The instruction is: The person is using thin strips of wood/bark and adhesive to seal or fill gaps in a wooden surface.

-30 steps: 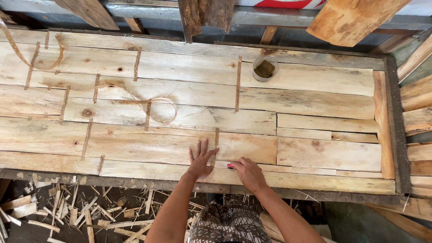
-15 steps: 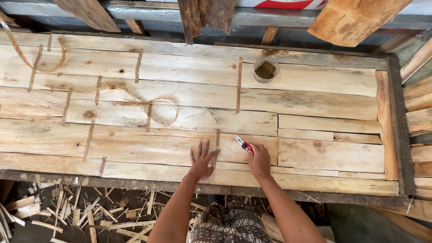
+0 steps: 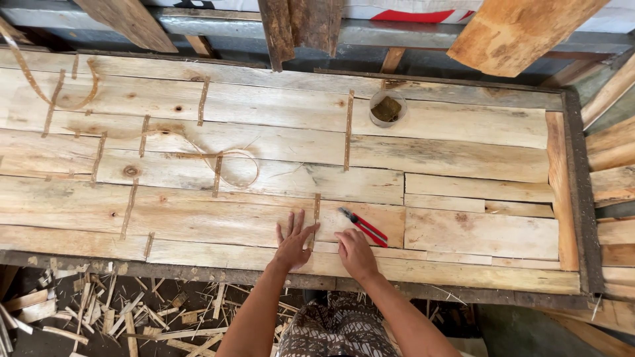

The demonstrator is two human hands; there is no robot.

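Note:
My left hand (image 3: 294, 242) lies flat with fingers spread on a panel of pale wooden planks (image 3: 218, 218), its fingertips beside a thin brown strip (image 3: 316, 215) laid across a plank joint. My right hand (image 3: 354, 252) rests on the wood just right of it, fingers curled down, holding nothing. A pair of red-handled pliers (image 3: 363, 226) lies on the planks right above my right hand, free of it.
More brown strips (image 3: 348, 129) cross other joints, and a loose curled strip (image 3: 228, 165) lies left of centre. A small round container (image 3: 387, 108) stands near the far edge. Loose boards (image 3: 612, 165) lie at the right; wood scraps (image 3: 112, 311) litter the floor below.
My right hand had raised the red-handled pliers; now the pliers lie on the planks and the hand has drawn back toward the near edge. The left hand stays flat in place.

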